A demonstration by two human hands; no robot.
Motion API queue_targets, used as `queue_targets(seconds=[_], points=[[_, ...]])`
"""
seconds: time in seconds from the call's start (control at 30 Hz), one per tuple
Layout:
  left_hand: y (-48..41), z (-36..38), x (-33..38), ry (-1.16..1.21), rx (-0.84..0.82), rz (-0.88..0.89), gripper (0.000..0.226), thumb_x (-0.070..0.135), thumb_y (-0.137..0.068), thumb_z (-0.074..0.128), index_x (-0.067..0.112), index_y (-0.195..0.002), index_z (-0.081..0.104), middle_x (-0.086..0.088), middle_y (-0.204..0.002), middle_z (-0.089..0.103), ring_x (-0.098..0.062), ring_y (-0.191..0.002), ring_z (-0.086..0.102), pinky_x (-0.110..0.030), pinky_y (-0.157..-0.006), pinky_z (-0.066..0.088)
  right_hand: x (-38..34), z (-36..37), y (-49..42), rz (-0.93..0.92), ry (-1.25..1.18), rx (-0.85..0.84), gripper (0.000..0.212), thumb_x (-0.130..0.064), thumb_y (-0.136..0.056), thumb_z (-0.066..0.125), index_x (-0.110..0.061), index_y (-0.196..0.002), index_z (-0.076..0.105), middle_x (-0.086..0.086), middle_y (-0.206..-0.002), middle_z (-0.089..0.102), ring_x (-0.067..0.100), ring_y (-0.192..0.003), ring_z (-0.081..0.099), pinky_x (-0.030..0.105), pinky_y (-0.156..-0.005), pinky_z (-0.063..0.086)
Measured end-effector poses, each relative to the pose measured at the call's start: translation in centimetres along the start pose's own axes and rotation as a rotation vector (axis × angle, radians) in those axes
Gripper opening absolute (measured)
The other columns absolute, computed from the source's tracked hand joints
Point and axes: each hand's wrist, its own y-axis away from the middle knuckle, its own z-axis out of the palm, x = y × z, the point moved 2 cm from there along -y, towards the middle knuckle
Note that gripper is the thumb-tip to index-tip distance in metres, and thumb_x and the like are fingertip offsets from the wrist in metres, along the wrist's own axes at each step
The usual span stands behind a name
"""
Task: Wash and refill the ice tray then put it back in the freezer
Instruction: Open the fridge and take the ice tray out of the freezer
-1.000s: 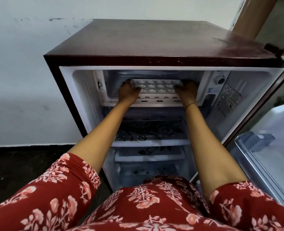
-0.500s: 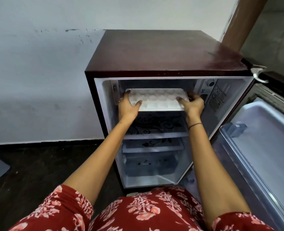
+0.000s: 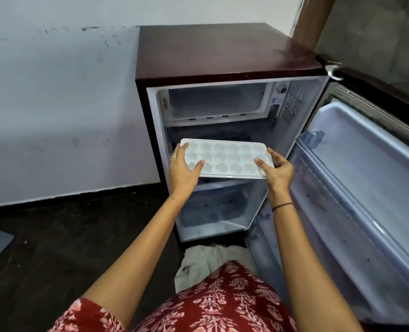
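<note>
While arms stretch forward, left hand (image 3: 183, 171) and right hand (image 3: 280, 172) grip ice tray (image 3: 227, 159) ends, thumbs on top.

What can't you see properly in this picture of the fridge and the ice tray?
All in the head view:
- Ice tray cells: too pale to tell ice from empty.
- Some fingers of left hand and right hand: hidden under the tray.
- Shelf behind: mostly covered by the tray.
- Stickers by the dial: too small to read.
- Fridge door: cut off at the right edge.
</note>
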Motion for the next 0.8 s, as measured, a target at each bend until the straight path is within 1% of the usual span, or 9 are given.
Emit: queue_targets(seconds=[0.1, 0.17, 0.23, 0.37, 0.43, 0.5, 0.63, 0.73, 0.8], points=[[2.4, -0.6, -0.5, 0.021, -0.002, -0.013, 0.060, 0.024, -0.085, 0.067, 0.017, -0.139, 0.042, -0.003, -0.151, 0.033, -0.017, -0.138, 0.031, -0.027, -0.110, 0.027, 0.8, -1.3, 2.0, -0.005, 0.001, -0.001, 0.044, -0.001, -0.066, 0.082, -0.012, -0.105, 0.067, 0.006, -0.105, 0.068, 0.020, -0.096, 0.066, 0.040, -0.090, 0.054], [4.0, -1.0, -0.8, 0.031, 0.004, -0.022, 0.060, 0.024, -0.085, 0.068, 0.016, -0.138, 0.043, -0.003, -0.151, 0.034, -0.018, -0.138, 0.032, -0.030, -0.112, 0.029, 1.2, -2.1, 3.2, -0.016, 0.015, -0.016, 0.041, -0.002, -0.064, 0.083, -0.021, -0.098, 0.068, 0.006, -0.106, 0.069, 0.022, -0.099, 0.066, 0.043, -0.091, 0.053], [5.8, -1.4, -1.0, 0.033, 0.020, -0.028, 0.060, 0.024, -0.084, 0.069, 0.016, -0.137, 0.043, -0.004, -0.150, 0.035, -0.019, -0.137, 0.033, -0.031, -0.112, 0.029, 1.6, -3.0, 4.3, -0.029, 0.041, -0.026, 0.039, -0.005, -0.063, 0.084, -0.026, -0.092, 0.068, 0.006, -0.106, 0.070, 0.024, -0.100, 0.066, 0.045, -0.091, 0.053], [9.7, -2.3, -0.9, 0.032, 0.060, -0.056, 0.060, 0.022, -0.084, 0.069, 0.015, -0.137, 0.044, -0.006, -0.149, 0.036, -0.019, -0.136, 0.034, -0.023, -0.106, 0.028, 1.7, -4.7, 7.0, -0.029, 0.092, -0.063, 0.037, -0.011, -0.063, 0.085, -0.033, -0.088, 0.069, 0.007, -0.108, 0.069, 0.024, -0.102, 0.065, 0.044, -0.090, 0.054], [12.2, -2.7, -0.6, 0.022, 0.067, -0.078, 0.059, 0.022, -0.084, 0.070, 0.014, -0.137, 0.044, -0.007, -0.149, 0.037, -0.020, -0.137, 0.033, -0.020, -0.104, 0.025, 1.8, -6.0, 8.6, -0.023, 0.128, -0.083, 0.036, -0.018, -0.059, 0.086, -0.038, -0.084, 0.070, 0.005, -0.109, 0.069, 0.023, -0.103, 0.065, 0.045, -0.090, 0.053], [14.6, -3.0, -0.3, 0.021, 0.070, -0.092, 0.059, 0.022, -0.083, 0.070, 0.014, -0.136, 0.045, -0.007, -0.149, 0.036, -0.020, -0.137, 0.034, -0.018, -0.103, 0.025, 1.8, -7.6, 10.3, -0.020, 0.141, -0.084, 0.035, -0.022, -0.058, 0.085, -0.042, -0.083, 0.070, 0.004, -0.109, 0.069, 0.023, -0.103, 0.065, 0.046, -0.090, 0.053], [19.6, -3.2, -0.3, 0.015, 0.060, -0.112, 0.060, 0.020, -0.083, 0.071, 0.012, -0.136, 0.045, -0.007, -0.148, 0.038, -0.020, -0.135, 0.035, -0.018, -0.103, 0.026, 1.9, -10.9, 14.5, -0.024, 0.167, -0.062, 0.032, -0.012, -0.065, 0.084, -0.034, -0.081, 0.066, 0.003, -0.111, 0.067, 0.019, -0.104, 0.063, 0.043, -0.093, 0.051], [23.2, -3.2, -0.5, 0.011, 0.045, -0.116, 0.060, 0.020, -0.082, 0.071, 0.013, -0.136, 0.045, -0.008, -0.147, 0.038, -0.019, -0.135, 0.036, -0.014, -0.101, 0.025, 2.7, -13.6, 17.1, -0.009, 0.159, -0.041, 0.031, -0.011, -0.067, 0.083, -0.031, -0.081, 0.066, 0.003, -0.109, 0.068, 0.020, -0.101, 0.064, 0.043, -0.091, 0.052], [25.2, -3.4, -0.6, 0.013, 0.040, -0.127, 0.061, 0.019, -0.082, 0.071, 0.013, -0.137, 0.045, -0.007, -0.148, 0.038, -0.019, -0.135, 0.036, -0.015, -0.102, 0.026, 3.4, -14.9, 18.8, 0.009, 0.159, -0.033, 0.031, -0.010, -0.066, 0.084, -0.031, -0.079, 0.066, 0.005, -0.109, 0.068, 0.021, -0.099, 0.065, 0.043, -0.089, 0.053]])
